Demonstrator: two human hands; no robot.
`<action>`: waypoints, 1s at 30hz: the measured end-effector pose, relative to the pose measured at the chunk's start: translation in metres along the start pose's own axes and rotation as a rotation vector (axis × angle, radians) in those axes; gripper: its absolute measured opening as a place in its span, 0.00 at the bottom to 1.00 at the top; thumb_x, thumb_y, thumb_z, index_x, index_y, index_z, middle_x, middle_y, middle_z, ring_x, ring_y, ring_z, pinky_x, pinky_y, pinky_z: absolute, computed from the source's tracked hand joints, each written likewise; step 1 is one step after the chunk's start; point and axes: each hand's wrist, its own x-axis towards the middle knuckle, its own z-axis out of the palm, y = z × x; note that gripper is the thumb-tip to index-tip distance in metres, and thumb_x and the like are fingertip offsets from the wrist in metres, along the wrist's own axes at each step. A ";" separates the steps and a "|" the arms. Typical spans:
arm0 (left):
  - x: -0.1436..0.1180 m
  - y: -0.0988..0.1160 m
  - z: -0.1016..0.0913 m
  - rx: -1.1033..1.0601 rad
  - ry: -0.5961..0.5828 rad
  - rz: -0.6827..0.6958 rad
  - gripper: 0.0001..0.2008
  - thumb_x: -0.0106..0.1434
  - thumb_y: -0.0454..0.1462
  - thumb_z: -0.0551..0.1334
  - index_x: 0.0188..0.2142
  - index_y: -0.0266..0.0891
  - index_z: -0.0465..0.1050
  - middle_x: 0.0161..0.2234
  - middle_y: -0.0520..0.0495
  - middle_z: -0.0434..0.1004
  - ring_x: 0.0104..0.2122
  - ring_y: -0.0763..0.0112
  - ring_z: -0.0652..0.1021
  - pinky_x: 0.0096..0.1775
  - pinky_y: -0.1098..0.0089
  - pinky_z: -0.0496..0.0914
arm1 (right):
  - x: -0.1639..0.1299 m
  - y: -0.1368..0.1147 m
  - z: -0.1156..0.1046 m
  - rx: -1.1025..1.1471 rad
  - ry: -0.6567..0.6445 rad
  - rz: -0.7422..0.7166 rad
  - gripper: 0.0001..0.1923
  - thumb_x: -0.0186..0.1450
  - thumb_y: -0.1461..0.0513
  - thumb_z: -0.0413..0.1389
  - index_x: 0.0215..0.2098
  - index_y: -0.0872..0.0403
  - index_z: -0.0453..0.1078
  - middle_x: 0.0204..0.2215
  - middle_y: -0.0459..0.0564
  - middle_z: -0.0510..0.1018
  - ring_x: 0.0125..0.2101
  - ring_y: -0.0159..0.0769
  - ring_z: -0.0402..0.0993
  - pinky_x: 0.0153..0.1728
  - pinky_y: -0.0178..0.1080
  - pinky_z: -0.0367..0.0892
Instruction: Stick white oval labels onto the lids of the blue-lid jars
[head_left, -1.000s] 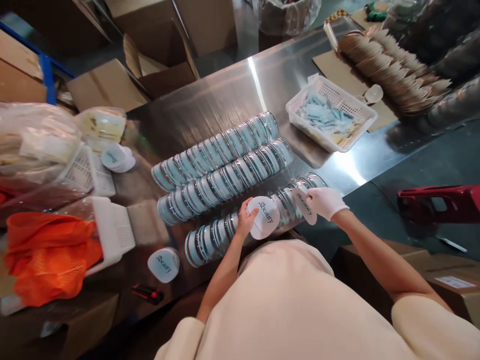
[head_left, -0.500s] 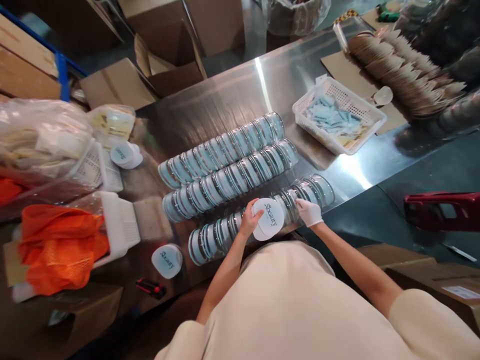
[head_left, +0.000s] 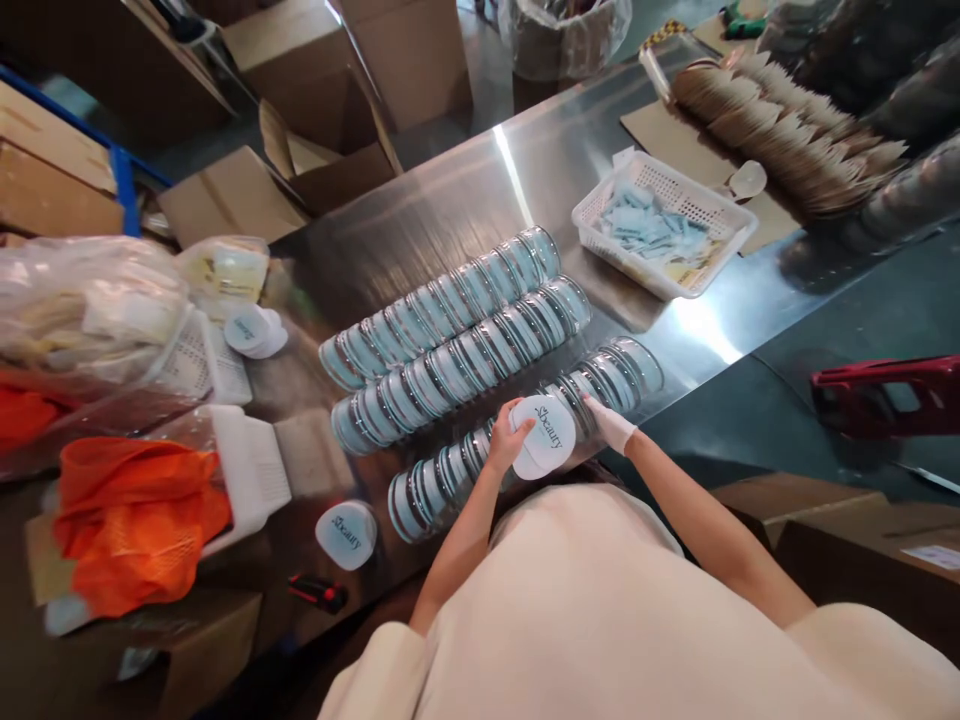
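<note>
My left hand point(head_left: 510, 440) is closed on a stack of white rounded cards point(head_left: 546, 436) printed "beauty", held over the nearest row of clear round containers point(head_left: 442, 478). My right hand point(head_left: 613, 425), in a white glove, reaches into that row just right of the cards. Its fingers are pressed together against the containers; what lies between the fingertips is hidden. Farther off, two more rows of containers point(head_left: 465, 362) lie on their sides, with pale blue and white contents. Another stack of printed cards point(head_left: 346, 535) lies left of the nearest row.
A red and black cutter point(head_left: 318, 592) lies by the front edge of the metal table point(head_left: 420, 205). A white basket point(head_left: 664, 225) holds blue-white packets. Brown paper pieces point(head_left: 787, 130) are stacked at far right. Orange cloth point(head_left: 139, 520) and a white bin point(head_left: 255, 470) stand left.
My right hand has moved slightly left, closer to the cards, its fingertips now farther into the row. My left hand still holds the cards. The whole view has shifted a little.
</note>
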 end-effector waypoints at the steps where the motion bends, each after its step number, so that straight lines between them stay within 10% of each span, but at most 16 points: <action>1: 0.000 0.000 0.000 0.010 -0.003 0.014 0.29 0.56 0.46 0.74 0.54 0.40 0.71 0.48 0.42 0.78 0.47 0.58 0.78 0.53 0.59 0.73 | -0.002 -0.005 0.003 -0.030 0.020 0.029 0.38 0.75 0.46 0.27 0.70 0.56 0.60 0.57 0.60 0.76 0.50 0.41 0.78 0.46 0.42 0.76; 7: 0.006 0.005 0.001 -0.018 0.050 0.047 0.30 0.54 0.48 0.74 0.52 0.39 0.70 0.47 0.43 0.78 0.46 0.61 0.78 0.51 0.62 0.72 | -0.027 -0.042 -0.008 -0.538 0.284 0.132 0.33 0.72 0.44 0.46 0.52 0.61 0.77 0.50 0.71 0.78 0.55 0.57 0.74 0.54 0.53 0.66; 12: -0.005 0.016 0.004 -0.213 0.095 -0.032 0.29 0.54 0.52 0.73 0.47 0.39 0.68 0.39 0.47 0.78 0.36 0.67 0.78 0.40 0.68 0.74 | -0.063 -0.052 0.007 -0.754 0.269 -0.140 0.21 0.67 0.45 0.55 0.50 0.45 0.79 0.45 0.50 0.83 0.46 0.44 0.78 0.46 0.40 0.68; 17: -0.029 0.019 0.000 -0.285 -0.087 -0.106 0.26 0.57 0.54 0.71 0.42 0.40 0.66 0.32 0.52 0.75 0.30 0.71 0.76 0.34 0.71 0.72 | -0.068 -0.027 0.019 -0.710 0.366 -0.272 0.12 0.64 0.54 0.57 0.41 0.45 0.81 0.42 0.44 0.84 0.42 0.37 0.78 0.43 0.35 0.67; 24: -0.041 0.023 -0.039 -0.122 -0.375 -0.107 0.29 0.56 0.48 0.74 0.52 0.40 0.69 0.43 0.46 0.76 0.41 0.65 0.78 0.42 0.68 0.73 | -0.076 -0.011 -0.025 -0.745 0.719 -0.270 0.16 0.66 0.55 0.54 0.46 0.48 0.80 0.41 0.49 0.84 0.39 0.39 0.78 0.38 0.35 0.67; 30: -0.039 0.011 -0.062 -0.216 -0.137 -0.140 0.32 0.55 0.51 0.72 0.52 0.40 0.66 0.41 0.45 0.77 0.37 0.65 0.78 0.40 0.66 0.74 | -0.097 -0.056 -0.017 -1.105 0.600 -0.281 0.15 0.67 0.60 0.50 0.41 0.52 0.80 0.39 0.52 0.83 0.37 0.39 0.77 0.34 0.36 0.62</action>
